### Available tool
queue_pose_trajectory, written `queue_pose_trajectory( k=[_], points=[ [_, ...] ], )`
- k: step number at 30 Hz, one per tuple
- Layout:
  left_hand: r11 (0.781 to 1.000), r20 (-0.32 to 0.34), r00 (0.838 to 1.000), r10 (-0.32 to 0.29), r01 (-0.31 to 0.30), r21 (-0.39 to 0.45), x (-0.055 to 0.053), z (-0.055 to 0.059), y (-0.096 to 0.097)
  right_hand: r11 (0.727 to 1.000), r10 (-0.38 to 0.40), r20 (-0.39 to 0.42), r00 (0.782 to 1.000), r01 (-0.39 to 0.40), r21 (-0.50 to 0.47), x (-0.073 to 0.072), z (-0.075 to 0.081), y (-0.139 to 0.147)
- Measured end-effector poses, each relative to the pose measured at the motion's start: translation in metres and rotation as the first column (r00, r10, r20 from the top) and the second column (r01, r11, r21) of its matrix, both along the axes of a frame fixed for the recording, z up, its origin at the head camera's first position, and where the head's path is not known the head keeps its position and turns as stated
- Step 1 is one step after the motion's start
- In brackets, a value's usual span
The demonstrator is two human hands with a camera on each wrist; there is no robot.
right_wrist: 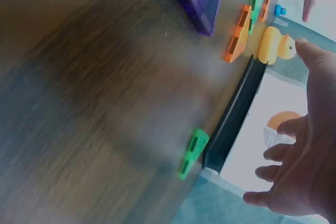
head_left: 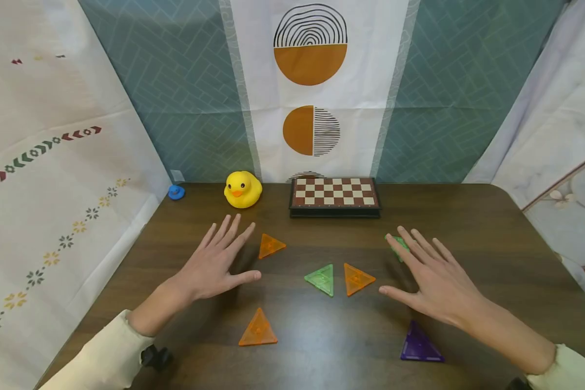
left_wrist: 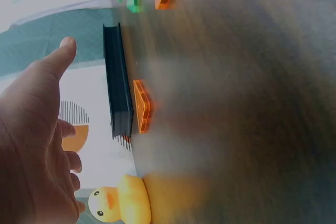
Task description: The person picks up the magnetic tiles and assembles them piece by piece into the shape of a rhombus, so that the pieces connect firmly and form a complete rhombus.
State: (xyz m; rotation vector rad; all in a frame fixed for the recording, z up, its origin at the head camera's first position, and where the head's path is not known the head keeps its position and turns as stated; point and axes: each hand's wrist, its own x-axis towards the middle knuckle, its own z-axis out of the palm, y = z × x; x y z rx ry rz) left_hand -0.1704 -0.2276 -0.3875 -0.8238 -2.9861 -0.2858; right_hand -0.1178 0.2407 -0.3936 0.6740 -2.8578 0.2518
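Note:
My left hand [head_left: 213,269] hovers over the left side of the table with its fingers spread, holding nothing. Just right of its fingertips lies an orange translucent triangular tile [head_left: 271,247]; another orange tile [head_left: 258,330] is nearer the front edge. A green triangular tile [head_left: 323,279] and a third orange tile [head_left: 357,279] lie side by side in the middle, slightly apart. Over the right side, my right hand [head_left: 436,284] is also spread and holds nothing. Its fingers partly cover a second green tile [head_left: 401,247] in the head view. A purple triangular tile [head_left: 420,345] lies below that hand.
Along the back of the brown table [head_left: 322,357] stand a yellow toy duck [head_left: 243,189], a small blue duck [head_left: 176,192] and a chessboard box [head_left: 335,196]. Patterned cloths [head_left: 185,103] hang behind and at both sides.

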Motion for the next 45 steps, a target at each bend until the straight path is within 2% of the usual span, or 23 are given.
queue_pose_trajectory(
  k=[7, 14, 20, 24, 28, 37, 45],
  points=[
    [0.992, 0.117, 0.993, 0.004, -0.018, 0.121, -0.019, 0.001, 0.001, 0.996, 0.046, 0.096, 0.994, -0.037, -0.085, -0.012, -0.002, -0.019],
    [0.967, 0.223, 0.975, 0.014, -0.07, 0.246, -0.034, 0.001, 0.007, 0.971, 0.126, 0.14, 0.982, -0.093, -0.221, -0.022, -0.009, -0.04],
    [0.937, 0.232, 0.973, 0.008, -0.088, 0.337, -0.043, -0.005, 0.012, 0.95, 0.146, 0.207, 0.967, -0.079, -0.303, -0.024, -0.015, -0.06],
    [0.917, 0.233, 0.972, 0.016, -0.107, 0.384, -0.048, -0.011, 0.015, 0.937, 0.177, 0.203, 0.963, -0.101, -0.334, -0.026, -0.022, -0.071],
    [0.907, 0.24, 0.97, 0.033, -0.13, 0.401, -0.052, -0.018, 0.018, 0.926, 0.198, 0.177, 0.964, -0.124, -0.355, -0.027, -0.027, -0.079],
    [0.924, 0.284, 0.957, 0.059, -0.16, 0.348, -0.052, -0.031, 0.028, 0.928, 0.211, 0.187, 0.959, -0.136, -0.346, -0.033, -0.032, -0.087],
    [0.935, 0.234, 0.97, 0.069, -0.144, 0.324, -0.05, -0.043, 0.031, 0.936, 0.206, 0.2, 0.958, -0.133, -0.326, -0.036, -0.037, -0.092]
  ],
)
